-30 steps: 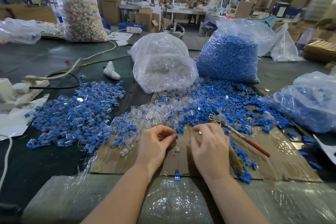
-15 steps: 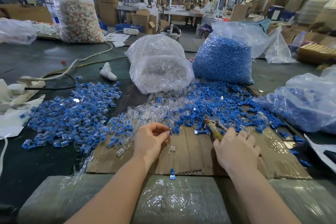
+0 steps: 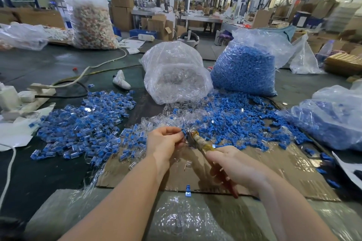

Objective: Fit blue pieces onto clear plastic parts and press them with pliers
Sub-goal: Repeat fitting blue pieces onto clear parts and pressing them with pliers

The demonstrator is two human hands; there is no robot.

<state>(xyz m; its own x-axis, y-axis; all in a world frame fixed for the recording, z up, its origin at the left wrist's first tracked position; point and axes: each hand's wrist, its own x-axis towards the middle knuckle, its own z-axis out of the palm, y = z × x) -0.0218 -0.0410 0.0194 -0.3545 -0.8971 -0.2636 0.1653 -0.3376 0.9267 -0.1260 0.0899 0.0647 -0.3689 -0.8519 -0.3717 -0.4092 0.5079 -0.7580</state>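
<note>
The left hand [image 3: 163, 141] is pinching a small part [image 3: 183, 132] with a blue piece on it, holding it above the cardboard [image 3: 284, 170] on the bench [image 3: 49, 68]. The right hand [image 3: 233, 164] is gripping the pliers [image 3: 197, 141] by the handles, their nose touching the part. Loose blue pieces [image 3: 235, 119] and clear parts [image 3: 172, 119] are lying just beyond, finished ones [image 3: 82, 123] lying to the left.
</note>
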